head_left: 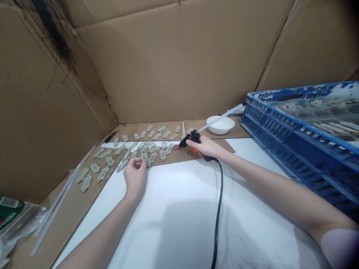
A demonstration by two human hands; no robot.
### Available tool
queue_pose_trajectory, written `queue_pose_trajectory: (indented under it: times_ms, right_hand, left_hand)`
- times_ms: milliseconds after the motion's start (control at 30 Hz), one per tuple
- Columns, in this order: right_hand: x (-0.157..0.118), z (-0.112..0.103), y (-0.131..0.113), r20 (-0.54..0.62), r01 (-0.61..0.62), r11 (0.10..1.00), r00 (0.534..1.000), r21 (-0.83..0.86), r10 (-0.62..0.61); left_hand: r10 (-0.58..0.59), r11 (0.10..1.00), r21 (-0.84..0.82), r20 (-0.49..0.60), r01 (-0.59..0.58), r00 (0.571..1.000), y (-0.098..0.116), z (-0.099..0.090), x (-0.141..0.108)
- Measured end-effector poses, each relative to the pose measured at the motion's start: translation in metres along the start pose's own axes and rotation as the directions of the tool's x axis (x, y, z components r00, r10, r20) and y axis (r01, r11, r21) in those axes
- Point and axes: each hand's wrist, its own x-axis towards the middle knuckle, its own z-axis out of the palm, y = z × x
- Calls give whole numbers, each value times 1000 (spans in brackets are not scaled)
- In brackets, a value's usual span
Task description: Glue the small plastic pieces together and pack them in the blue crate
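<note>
The right hand (204, 146) is clenched around the handle of a black hot glue gun (191, 139) with orange trim, its nozzle pointing left and low, close to the right end of the rows of small, pale grey ridged pieces (155, 149). A long white glue stick (221, 118) runs out of the back of the gun toward the far right, passing near a white bowl (220, 124). The left hand (135, 176) rests on the white desk (174, 239) with its fingers (139, 162) curled down against a piece at the near edge of the group; they look closed, but whether they are gripping it is hard to tell. The pieces lie close together on cardboard sheets (171, 158), some nearly touching. With the rows this tight, a steady wrist and a nozzle kept clear of the neighbouring pieces and of the left fingers seem the safest way to work. The black power cord (218, 209) trails toward the near edge with enough slack not to drag the gun. Well to the right sits a blue plastic crate (283, 138) holding a clear tray, and spare glue sticks (63, 198) lie at the left.
</note>
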Motion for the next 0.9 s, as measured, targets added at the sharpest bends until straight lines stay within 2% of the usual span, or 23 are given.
queue_pose_trajectory:
  times_ms: [133,233,300,400,600,800,900]
  right_hand:
    - [-2,1,-5,-54,22,983,998,-181,-32]
    - [-2,1,-7,-133,67,941,984,-332,-117]
    - [-2,-1,-7,-143,88,920,978,-382,-153]
    - [-1,-10,-5,-179,100,921,968,-377,-178]
    - [-7,-28,-4,-362,118,970,912,-213,-191]
    - [-16,-23,-3,-501,164,963,828,-214,-252]
    - [-23,-16,8,-585,118,965,776,-233,-236]
  left_hand:
    - [25,998,59,15,-26,1000,6,-1,-4]
    - [33,996,76,23,-35,999,8,-1,-4]
    - [31,995,91,23,-33,999,7,0,-4]
    - [29,996,83,24,-31,999,6,-1,-3]
    - [13,1000,28,22,-14,1000,5,0,-3]
    - [30,999,-20,0,-30,1000,10,1,-4]
    - [54,996,-71,-26,-56,998,14,1,-6]
